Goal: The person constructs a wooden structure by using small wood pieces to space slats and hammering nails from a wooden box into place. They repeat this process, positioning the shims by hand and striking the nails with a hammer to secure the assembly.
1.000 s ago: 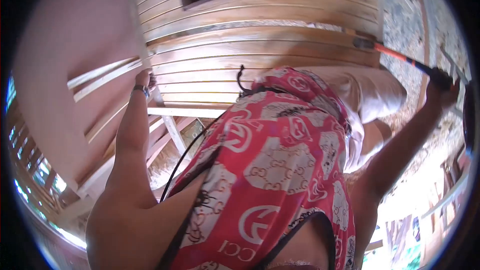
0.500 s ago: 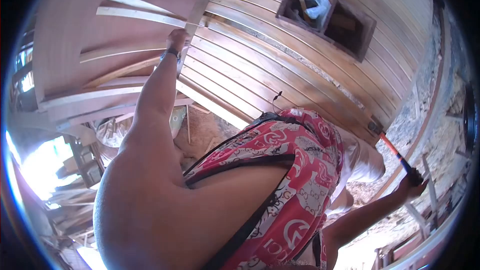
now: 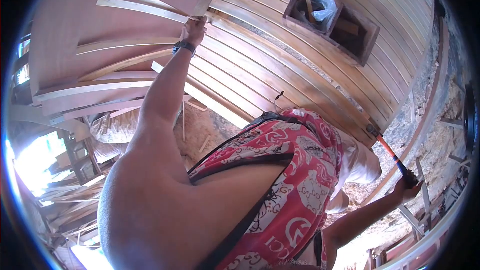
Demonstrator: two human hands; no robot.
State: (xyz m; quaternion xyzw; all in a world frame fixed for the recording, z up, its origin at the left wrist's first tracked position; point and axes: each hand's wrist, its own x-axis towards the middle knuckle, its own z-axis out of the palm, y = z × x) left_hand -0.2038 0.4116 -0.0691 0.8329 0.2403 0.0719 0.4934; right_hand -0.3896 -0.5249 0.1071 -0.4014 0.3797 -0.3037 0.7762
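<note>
My left hand (image 3: pixel 194 31), with a dark watch at the wrist, is closed at the left edge of the slatted wooden surface (image 3: pixel 235 62). Its fingertips meet near the end of a pale wood strip (image 3: pixel 145 10); what they pinch is too small to make out. At the lower right, my right hand (image 3: pixel 411 186) grips the black end of a hammer (image 3: pixel 389 150) with an orange and black handle. The hammer's head is by the near right edge of the slats, at the end of a long, rough gap (image 3: pixel 300 59) between boards.
A two-part wooden box (image 3: pixel 332 24) on the slats holds a clear plastic bag and a wood piece. More strips (image 3: pixel 127 45) lie on a reddish panel (image 3: pixel 65 30) at left. Scrap wood (image 3: pixel 75 210) is piled lower left; rough ground (image 3: pixel 440 115) lies at right.
My left hand has moved up and slightly right, to the edge of the slats. My right hand and the hammer have shifted slightly down and left. The view has moved a little.
</note>
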